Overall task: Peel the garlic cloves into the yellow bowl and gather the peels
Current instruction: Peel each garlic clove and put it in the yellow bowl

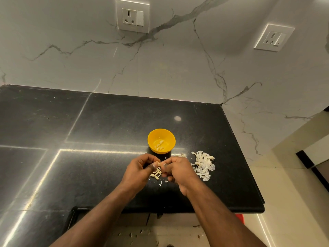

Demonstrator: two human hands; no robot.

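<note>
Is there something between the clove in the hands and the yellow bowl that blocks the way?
Nothing visible does. Both hands pinch the clove just in front of the yellow bowl, with only bare countertop between. The peel pile lies off to the right.

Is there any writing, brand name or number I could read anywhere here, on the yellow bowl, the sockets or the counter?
None can be read.
Near wall socket: a faint mark low on its plate, too small and blurred to read.
Far wall socket: no lettering visible.
Yellow bowl: plain, no label in view.
Black counter: only light reflections and specks, no text.
</note>
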